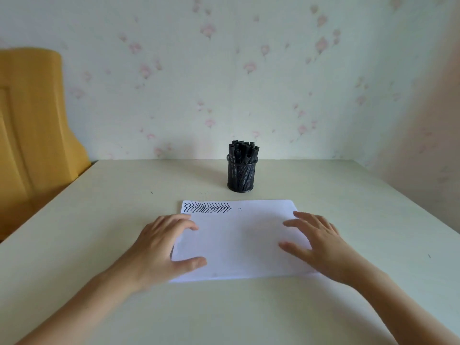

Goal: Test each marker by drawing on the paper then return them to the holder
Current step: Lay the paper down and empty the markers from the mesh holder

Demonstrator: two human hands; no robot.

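A white sheet of paper [240,241] lies flat on the table, with a row of black zigzag marks [207,207] along its top left edge. Behind it stands a black mesh holder [241,176] filled with several black markers [243,151], all capped and upright. My left hand [163,247] rests over the paper's left edge, fingers spread, holding nothing. My right hand [316,241] lies over the paper's right side, fingers apart and empty too.
The pale table [104,220] runs back to a flowered wall. A yellow wooden chair back or headboard [32,135] stands beyond the table's left edge. A few small dark specks mark the tabletop.
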